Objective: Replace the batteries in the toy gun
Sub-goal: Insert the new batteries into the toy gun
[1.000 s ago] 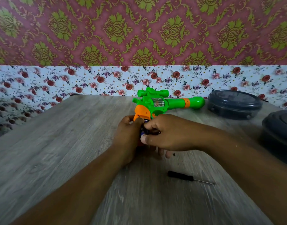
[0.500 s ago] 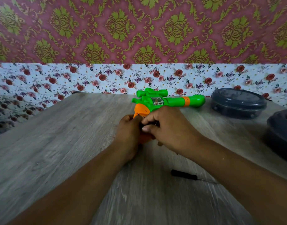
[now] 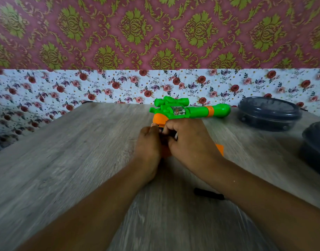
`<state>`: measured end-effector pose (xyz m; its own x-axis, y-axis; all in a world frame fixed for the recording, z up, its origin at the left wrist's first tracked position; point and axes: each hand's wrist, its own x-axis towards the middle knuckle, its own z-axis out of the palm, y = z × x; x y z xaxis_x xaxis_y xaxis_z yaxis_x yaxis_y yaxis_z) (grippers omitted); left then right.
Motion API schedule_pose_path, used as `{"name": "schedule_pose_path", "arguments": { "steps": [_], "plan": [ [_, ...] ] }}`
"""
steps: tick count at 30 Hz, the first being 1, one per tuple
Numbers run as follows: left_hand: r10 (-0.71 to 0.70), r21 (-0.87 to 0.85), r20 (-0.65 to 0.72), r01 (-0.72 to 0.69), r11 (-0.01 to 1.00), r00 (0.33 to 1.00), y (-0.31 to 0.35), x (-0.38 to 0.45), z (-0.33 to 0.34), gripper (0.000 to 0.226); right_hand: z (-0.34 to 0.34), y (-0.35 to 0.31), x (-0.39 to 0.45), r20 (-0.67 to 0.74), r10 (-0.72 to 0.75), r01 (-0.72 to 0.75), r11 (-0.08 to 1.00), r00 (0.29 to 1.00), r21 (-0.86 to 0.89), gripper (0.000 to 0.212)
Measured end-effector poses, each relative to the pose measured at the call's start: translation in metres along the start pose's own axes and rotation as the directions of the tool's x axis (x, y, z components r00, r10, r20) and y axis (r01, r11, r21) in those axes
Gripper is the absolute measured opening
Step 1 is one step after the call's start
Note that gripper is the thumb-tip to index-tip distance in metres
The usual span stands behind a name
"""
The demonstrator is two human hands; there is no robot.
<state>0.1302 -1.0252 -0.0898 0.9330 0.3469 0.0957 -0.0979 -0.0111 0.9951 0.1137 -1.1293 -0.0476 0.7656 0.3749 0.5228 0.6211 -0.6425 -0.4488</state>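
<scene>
at table's right (image 3: pixel 65 160), 2 dark lidded containers (image 3: pixel 269 113)

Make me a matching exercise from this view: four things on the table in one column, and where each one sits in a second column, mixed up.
Things:
1. toy gun
2. screwdriver
3. round dark container
4. orange cover piece

Places:
A. far right, by the floral wall
B. near side, partly under the right forearm
C. gripped at the handle by the left hand and right hand
D. peeking out just right of the right hand

Pairs: 1-C, 2-B, 3-A, 4-D
</scene>
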Motion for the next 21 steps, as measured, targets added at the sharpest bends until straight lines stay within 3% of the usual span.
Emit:
{"name": "schedule_pose_path", "arguments": {
  "steps": [5,9,12,17,21],
  "plan": [
    [0.08,-0.056,0.025,-0.078,0.995,0.997,0.004,-0.013,0.001,0.051,0.003,0.004,0.002,0.021,0.049,-0.049,0.999,0.999,0.002,0.022],
    [0.032,-0.046,-0.013,-0.033,0.998,0.999,0.003,-0.009,0.002,0.025,0.003,0.009,0.005,0.035,0.067,-0.068,0.997,0.997,0.044,0.024],
    [0.033,0.072,-0.076,-0.028,0.997,0.997,0.0,-0.004,0.005,0.029,0.003,0.01,0.004,0.076,0.023,-0.024,1.0,0.997,0.015,0.03],
    [-0.037,-0.038,-0.077,0.034,0.999,0.996,0.003,-0.004,0.005,0.031,-0.009,0.006,0.008,0.208,-0.048,0.058,0.998,0.977,-0.04,0.036],
    [-0.091,-0.077,-0.073,0.086,0.993,0.993,0.002,0.001,0.005,0.031,-0.047,0.012,0.021,0.311,-0.001,-0.009,0.999,0.95,0.031,0.023]
  ]
}}
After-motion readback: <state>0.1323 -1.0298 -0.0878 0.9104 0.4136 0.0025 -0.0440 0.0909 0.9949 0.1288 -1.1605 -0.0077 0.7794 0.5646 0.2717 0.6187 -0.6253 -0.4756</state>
